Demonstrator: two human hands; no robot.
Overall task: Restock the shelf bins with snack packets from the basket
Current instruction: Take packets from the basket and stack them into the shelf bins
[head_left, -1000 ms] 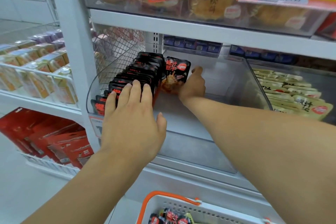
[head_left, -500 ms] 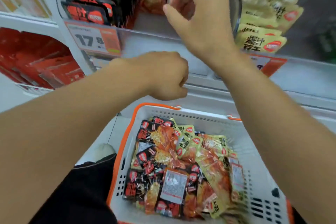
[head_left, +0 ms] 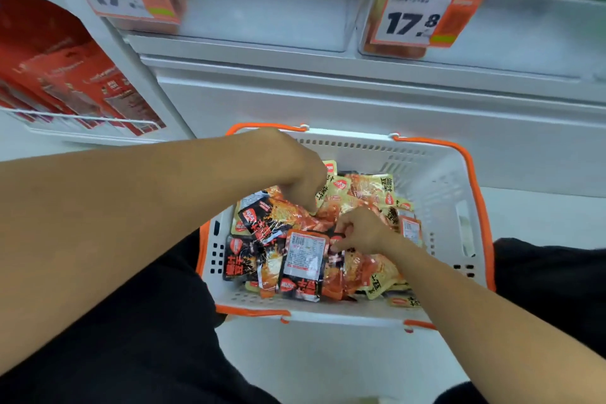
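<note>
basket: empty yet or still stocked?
Still stocked. The basket holds a heap of black and yellow snack packets over most of its floor; both hands reach into it.

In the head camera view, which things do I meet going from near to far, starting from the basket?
basket holding snack packets → white shelf base → price tags on the clear bins

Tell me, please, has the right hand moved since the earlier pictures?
Yes. The right hand has come down from the shelf bin into the white basket, where its fingers now touch the snack packets.
</note>
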